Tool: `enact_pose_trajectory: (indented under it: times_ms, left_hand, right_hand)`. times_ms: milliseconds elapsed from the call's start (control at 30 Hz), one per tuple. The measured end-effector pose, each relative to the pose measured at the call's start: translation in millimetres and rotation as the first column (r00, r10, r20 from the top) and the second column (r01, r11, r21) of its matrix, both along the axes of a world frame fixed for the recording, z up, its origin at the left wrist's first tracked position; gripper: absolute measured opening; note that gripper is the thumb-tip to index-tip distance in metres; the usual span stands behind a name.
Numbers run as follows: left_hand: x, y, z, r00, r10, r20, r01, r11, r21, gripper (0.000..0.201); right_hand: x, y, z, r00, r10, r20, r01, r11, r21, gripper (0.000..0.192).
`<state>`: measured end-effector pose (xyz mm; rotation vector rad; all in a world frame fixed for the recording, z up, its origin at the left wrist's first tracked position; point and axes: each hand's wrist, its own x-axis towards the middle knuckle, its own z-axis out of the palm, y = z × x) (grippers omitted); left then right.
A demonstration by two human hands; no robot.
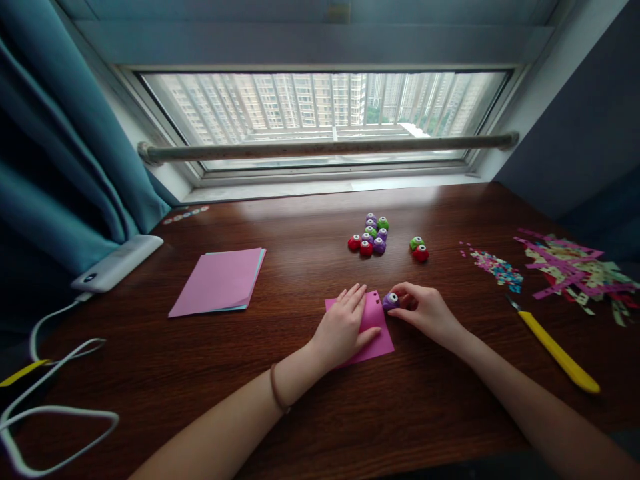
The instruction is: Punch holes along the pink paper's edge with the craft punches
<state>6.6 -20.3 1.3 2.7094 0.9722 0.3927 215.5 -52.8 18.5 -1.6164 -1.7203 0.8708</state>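
wooden desk (310,413) with paper (220,280), punches (371,237)

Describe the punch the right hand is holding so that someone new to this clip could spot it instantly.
On the dark wooden desk below the window, find the pink paper sheet pressed flat by the left hand. At its upper right corner sits a small round purple punch with a white centre, pinched by the right hand. Every other punch lies untouched further back.

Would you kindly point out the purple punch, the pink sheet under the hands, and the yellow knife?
purple punch (391,301), head view, its white top.
pink sheet (376,341), head view, bare right part.
yellow knife (557,351), head view, middle of handle.
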Motion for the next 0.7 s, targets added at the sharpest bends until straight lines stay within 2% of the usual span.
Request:
enact_pose_trajectory:
  times_ms: [233, 567, 700]
  left_hand:
    - [0.2, -1.7, 0.2, 1.0, 0.001, 0.001, -0.001, 1.0, -0.003, 0.067]
    - [0.1, -1.0, 0.5, 1.0, -0.001, 0.012, 0.001, 1.0, -0.001, 0.067]
    - [0.4, -1.2, 0.2, 1.0, 0.002, 0.009, -0.002, 1.0, 0.0, 0.067]
  right_hand:
    - [0.4, -1.1, 1.0, 0.999, 0.028, -0.016, -0.028, 0.999, 0.016, 0.022]
    - [0.7, -2.0, -4.0, 0.995, 0.078, 0.059, -0.081, 0.996, 0.044, 0.024]
    - [0.6, -2.3, -1.6, 0.998, 0.067, 0.006, -0.067, 0.997, 0.03, 0.022]
